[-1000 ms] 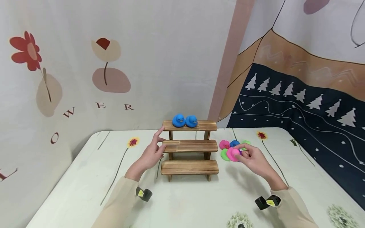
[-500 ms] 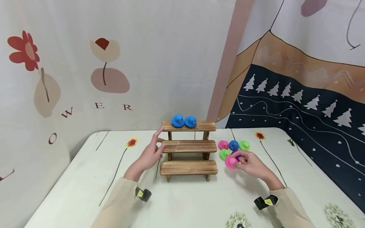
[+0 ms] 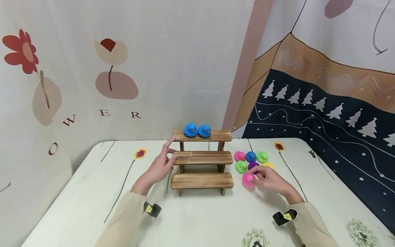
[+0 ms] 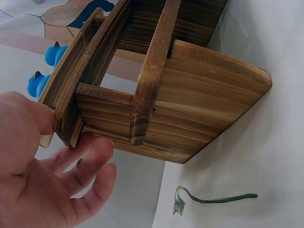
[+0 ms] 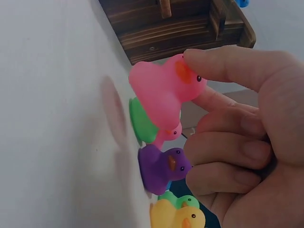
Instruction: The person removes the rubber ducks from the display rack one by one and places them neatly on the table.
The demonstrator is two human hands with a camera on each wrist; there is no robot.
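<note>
A three-tier wooden display stand [image 3: 202, 181] stands upright on the table, with two blue rubber ducks [image 3: 190, 130] side by side on its top tier. My left hand [image 3: 158, 168] holds the stand's left end; in the left wrist view its thumb and fingers lie on either side of a wooden board [image 4: 85, 114]. To the right of the stand, my right hand [image 3: 271, 179] pinches a pink rubber duck [image 5: 159, 88] by its head between thumb and index finger. In the right wrist view that duck hangs slightly above the table, its shadow apart from it.
Beyond the right hand sit several more rubber ducks: another pink one [image 3: 239, 156], a blue one [image 3: 251, 156], green ones [image 3: 262, 157], a purple one [image 5: 161, 166] and a yellow one [image 5: 178, 216]. A printed cloth [image 3: 172, 68] hangs behind the white table [image 3: 191, 219].
My right hand has brought the pink duck down and slightly nearer to me, uncovering the green, purple and yellow ducks behind it. The left hand stays on the stand.
</note>
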